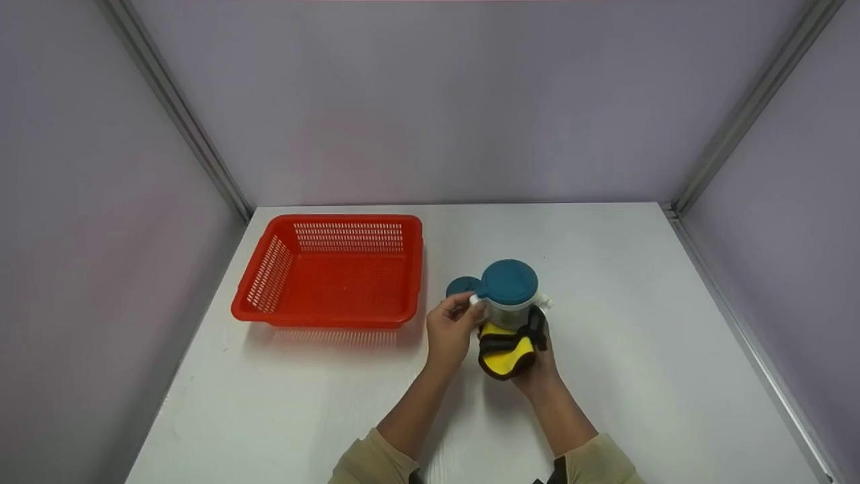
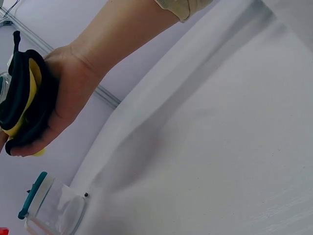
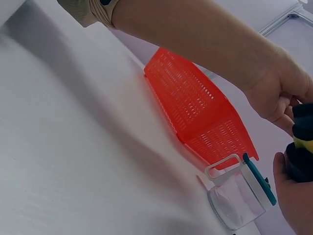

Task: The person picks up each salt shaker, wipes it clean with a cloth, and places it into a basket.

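Left hand (image 1: 449,334) pinched the jar (image 1: 509,281) by its handle (image 1: 474,300); right hand (image 1: 541,371) gripped soft-looking yellow-black fabric (image 1: 505,361); rigid, probably slippery, that jar favoured handle-holding!

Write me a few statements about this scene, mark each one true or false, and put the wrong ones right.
1. The right hand holds a yellow-and-black cloth. True.
2. The left hand touches the held jar at its handle. True.
3. The red basket sits to the left of the left hand. True.
4. The jars have red tops. False: their lids are blue-green.
5. Only one jar is visible. False: another jar stands upright on the table.
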Available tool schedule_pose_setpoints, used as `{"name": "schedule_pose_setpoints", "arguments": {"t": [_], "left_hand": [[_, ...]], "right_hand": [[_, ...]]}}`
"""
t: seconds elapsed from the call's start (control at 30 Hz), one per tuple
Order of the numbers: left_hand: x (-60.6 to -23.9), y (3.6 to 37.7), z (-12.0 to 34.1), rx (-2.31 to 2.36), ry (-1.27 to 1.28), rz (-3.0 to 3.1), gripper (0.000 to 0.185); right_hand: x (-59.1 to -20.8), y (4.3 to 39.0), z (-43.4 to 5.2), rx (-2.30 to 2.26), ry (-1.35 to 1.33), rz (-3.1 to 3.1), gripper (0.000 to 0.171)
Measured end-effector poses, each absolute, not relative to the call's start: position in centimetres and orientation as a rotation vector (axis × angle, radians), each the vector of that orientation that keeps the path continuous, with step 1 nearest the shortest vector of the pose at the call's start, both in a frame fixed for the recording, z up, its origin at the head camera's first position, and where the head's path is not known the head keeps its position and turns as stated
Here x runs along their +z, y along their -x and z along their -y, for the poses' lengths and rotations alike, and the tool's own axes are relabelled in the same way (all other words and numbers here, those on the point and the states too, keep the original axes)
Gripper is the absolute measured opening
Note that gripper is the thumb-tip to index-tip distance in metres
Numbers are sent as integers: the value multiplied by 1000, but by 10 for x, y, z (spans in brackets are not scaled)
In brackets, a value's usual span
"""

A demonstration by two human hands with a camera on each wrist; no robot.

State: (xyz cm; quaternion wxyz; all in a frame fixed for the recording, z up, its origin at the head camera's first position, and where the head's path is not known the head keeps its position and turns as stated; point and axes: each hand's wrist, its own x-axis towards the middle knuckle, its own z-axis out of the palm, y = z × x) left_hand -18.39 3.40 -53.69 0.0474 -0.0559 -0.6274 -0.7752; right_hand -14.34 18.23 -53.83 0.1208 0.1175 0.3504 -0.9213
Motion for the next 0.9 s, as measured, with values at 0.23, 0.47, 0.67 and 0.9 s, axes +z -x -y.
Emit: {"name": "schedule_pose_setpoints", "arguments": {"t": [0.23, 0.47, 0.67, 0.9], "left_hand": [[-533, 186, -33, -2416, 148, 1894, 23], [-531, 187, -30, -2434, 127, 1875, 24], [-531, 188, -28, -2401, 167, 1848, 25], [-529, 190, -27, -2379, 197, 1813, 22]], "right_hand": [[-539, 142, -184, -2670, -291, -1140, 68], [-550, 145, -185, -2630, -502, -1257, 64], [-552, 147, -183, -2632, -575, -1388, 60], [-555, 146, -184, -2643, -529, -1448, 57]]}}
